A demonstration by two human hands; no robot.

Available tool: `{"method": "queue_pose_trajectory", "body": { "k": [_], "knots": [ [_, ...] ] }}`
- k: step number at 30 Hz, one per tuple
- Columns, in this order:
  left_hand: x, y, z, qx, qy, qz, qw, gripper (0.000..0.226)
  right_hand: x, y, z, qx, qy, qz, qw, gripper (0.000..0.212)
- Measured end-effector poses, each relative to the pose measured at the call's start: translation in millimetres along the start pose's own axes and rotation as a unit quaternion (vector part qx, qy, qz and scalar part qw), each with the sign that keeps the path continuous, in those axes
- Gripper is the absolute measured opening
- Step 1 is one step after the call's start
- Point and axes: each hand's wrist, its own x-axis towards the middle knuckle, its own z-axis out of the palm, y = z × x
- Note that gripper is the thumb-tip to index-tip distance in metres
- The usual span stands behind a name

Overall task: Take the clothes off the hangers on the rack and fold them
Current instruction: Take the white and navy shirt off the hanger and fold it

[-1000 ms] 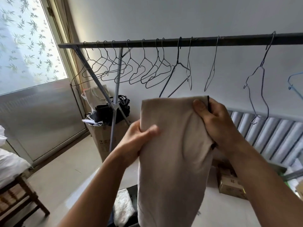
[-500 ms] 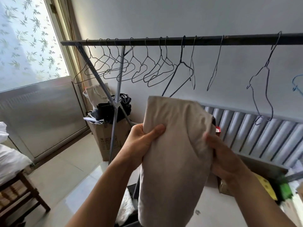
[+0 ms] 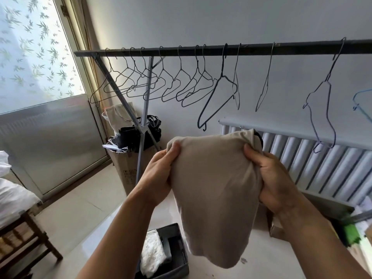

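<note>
Below the dark rack bar (image 3: 261, 49), left hand (image 3: 159, 174) and right hand (image 3: 269, 178) are gripping a soft, light beige folded cloth garment (image 3: 215, 188) by its upper edges.

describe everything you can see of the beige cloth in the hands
The beige garment looks like soft, plain fabric, doubled over into a hanging bundle with a rounded lower end. It is held in the air below the rack. The left hand grips its upper left edge, the right hand its upper right. A dark strip shows behind its top right corner.

Pale wall (image 3: 201, 21); leaf-patterned window (image 3: 30, 47); perhaps tiled floor (image 3: 84, 208); white radiator (image 3: 322, 168)
</note>
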Motion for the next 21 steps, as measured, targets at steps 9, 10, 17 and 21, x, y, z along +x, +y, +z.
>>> {"method": "queue_pose_trajectory", "body": {
  "k": [9, 10, 17, 21],
  "knots": [
    [-12, -18, 2, 0.012, -0.030, 0.064, 0.997, 0.014, 0, 0, -2, -0.005, -0.078, 0.028, 0.997, 0.052],
    [-12, -19, 3, 0.007, -0.024, 0.075, 0.997, 0.015, -3, 2, -3, -0.032, -0.099, 0.026, 0.994, 0.055],
    [-18, -24, 1, 0.035, -0.006, 0.145, 0.989, 0.080, -6, 9, 1, -0.005, -0.050, 0.014, 0.999, 0.020],
    [-26, -29, -2, 0.181, -0.022, 0.262, 0.948, 0.126, -3, 8, 6, -0.001, -0.009, 0.026, 1.000, 0.017]
  ]
}}
